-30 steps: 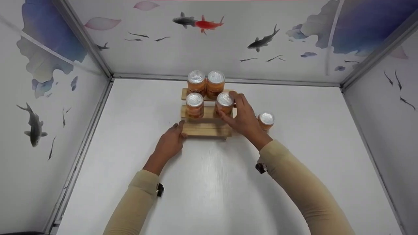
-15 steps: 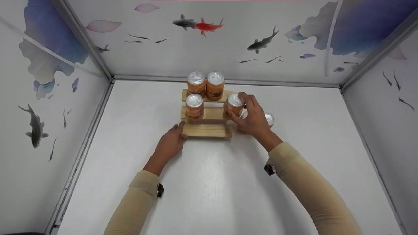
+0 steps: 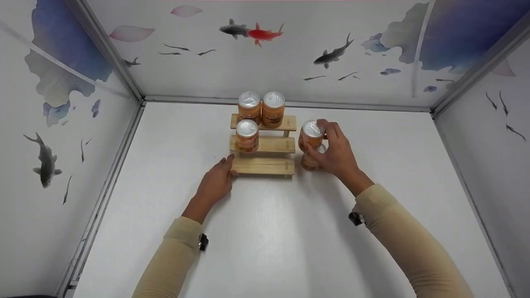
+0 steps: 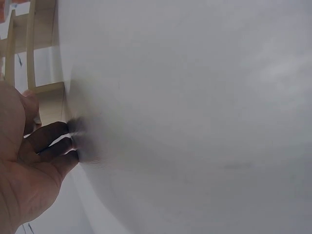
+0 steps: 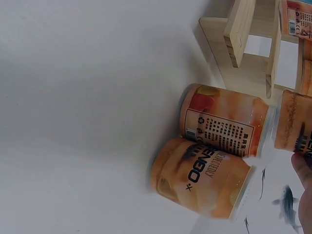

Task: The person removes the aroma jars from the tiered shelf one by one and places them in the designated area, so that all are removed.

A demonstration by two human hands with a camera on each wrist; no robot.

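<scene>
A three-tier wooden stand (image 3: 271, 166) is at the back of the table. My left hand (image 3: 213, 182) grips the left end of its lowest tier; in the left wrist view, several fingertips (image 4: 70, 158) rest at the white table surface. Right of the stand, my right hand (image 3: 338, 154) holds an orange-labelled can (image 3: 307, 142) with a silvery lid between thumb and fingers. In the right wrist view, the held can (image 5: 294, 119) is above two similar cans (image 5: 202, 178) standing side by side on the table. In the head view, the hand and held can partly hide them.
Two more cans (image 3: 272, 116) stand together on the top tier. A single can (image 3: 247, 140) sits at the left of the middle tier. White panels with painted fish (image 3: 333, 54) enclose the table (image 3: 265, 240) at the back and sides.
My right hand has carried the can from the middle tier's right side out past the stand's right end, over the cans on the table. My left hand stays at the stand.
</scene>
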